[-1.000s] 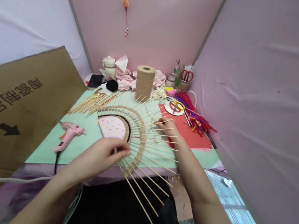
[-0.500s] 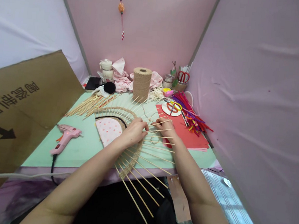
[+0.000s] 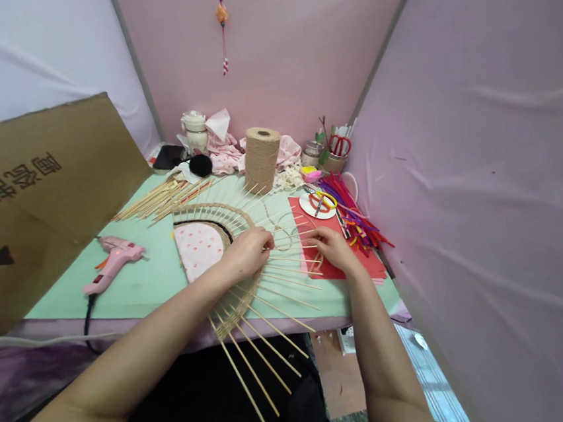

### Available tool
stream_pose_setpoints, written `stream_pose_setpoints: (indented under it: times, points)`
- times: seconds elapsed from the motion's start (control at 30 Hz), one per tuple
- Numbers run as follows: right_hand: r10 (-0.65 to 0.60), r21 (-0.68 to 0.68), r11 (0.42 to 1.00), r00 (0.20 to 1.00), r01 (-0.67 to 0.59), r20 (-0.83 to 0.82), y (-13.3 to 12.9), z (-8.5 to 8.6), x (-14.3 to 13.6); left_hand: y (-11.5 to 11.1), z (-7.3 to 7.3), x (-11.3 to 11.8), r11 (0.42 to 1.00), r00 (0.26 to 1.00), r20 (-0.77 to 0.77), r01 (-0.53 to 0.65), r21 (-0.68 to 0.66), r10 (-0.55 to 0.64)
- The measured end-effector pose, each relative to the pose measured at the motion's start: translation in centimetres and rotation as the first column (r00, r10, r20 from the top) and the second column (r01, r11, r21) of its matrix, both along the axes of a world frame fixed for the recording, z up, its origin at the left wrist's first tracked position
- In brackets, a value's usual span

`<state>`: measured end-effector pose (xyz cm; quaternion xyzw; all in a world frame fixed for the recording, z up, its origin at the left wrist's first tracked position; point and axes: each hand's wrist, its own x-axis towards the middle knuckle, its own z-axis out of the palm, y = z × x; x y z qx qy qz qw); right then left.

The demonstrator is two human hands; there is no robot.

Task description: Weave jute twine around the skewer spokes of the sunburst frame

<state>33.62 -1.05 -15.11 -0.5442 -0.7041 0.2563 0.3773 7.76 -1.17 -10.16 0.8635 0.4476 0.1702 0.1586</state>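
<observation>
A half-round fan frame lies partly over the table edge, with thin bamboo sticks (image 3: 268, 349) fanning out from it. At its core is a pink dotted fabric panel (image 3: 199, 248) with a dark trim, and a woven twine band (image 3: 235, 316) arcs through the sticks. My left hand (image 3: 248, 251) is closed on the band and stick bases at the frame's right side. Beyond the right stick tips, the fingers of my right hand (image 3: 332, 246) are pinched on a strand of twine (image 3: 316, 262), whose slack loops lie between and under the sticks.
A twine spool (image 3: 260, 161) stands at the back. Loose sticks (image 3: 163, 199) and a pink glue gun (image 3: 116, 263) lie left, beside a cardboard sheet (image 3: 37, 214). On the right are red paper (image 3: 356, 261), a white disc (image 3: 306, 207) and colourful pipe cleaners (image 3: 360, 222).
My right hand has moved right, away from the left one, drawing the twine out past the stick tips. My left hand stays on the woven band. The whole view has shifted slightly.
</observation>
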Motion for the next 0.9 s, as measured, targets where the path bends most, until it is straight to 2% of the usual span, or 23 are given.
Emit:
stream_pose_setpoints:
  times: [0.13,0.27,0.43,0.57,0.67,0.77,0.9]
  points:
    - [-0.042,0.076,0.996,0.998,0.045,-0.042,-0.6,0.9,1.1,-0.2,0.0,0.2,1.0,1.0,-0.009,0.008,0.012,-0.008]
    - [-0.076,0.119,0.989,0.995,0.083,-0.058,-0.6,1.9,1.0,-0.3,0.0,0.4,1.0,1.0,-0.005,0.007,0.002,-0.007]
    - [-0.102,0.034,0.994,0.989,0.107,-0.111,0.2,2.5,0.3,-0.5,0.0,0.2,1.0,1.0,0.006,0.014,0.0,-0.014]
    - [-0.15,-0.069,0.987,0.982,0.143,-0.117,0.5,2.0,-0.2,-0.4,0.8,-0.2,1.0,0.995,0.097,-0.012,-0.023,0.015]
    - [-0.172,-0.114,0.981,0.974,0.157,-0.144,0.7,1.3,-1.5,-0.4,1.8,-0.6,0.994,0.983,0.179,-0.016,-0.104,0.035]
    - [-0.16,-0.106,0.984,0.976,0.146,-0.149,2.3,0.8,-4.0,-0.5,2.6,-0.7,0.987,0.969,0.246,0.016,-0.158,0.023]
    - [-0.15,-0.079,0.987,0.98,0.14,-0.13,5.0,1.1,-8.0,-0.9,3.1,-0.4,0.991,0.96,0.279,0.057,-0.122,-0.021]
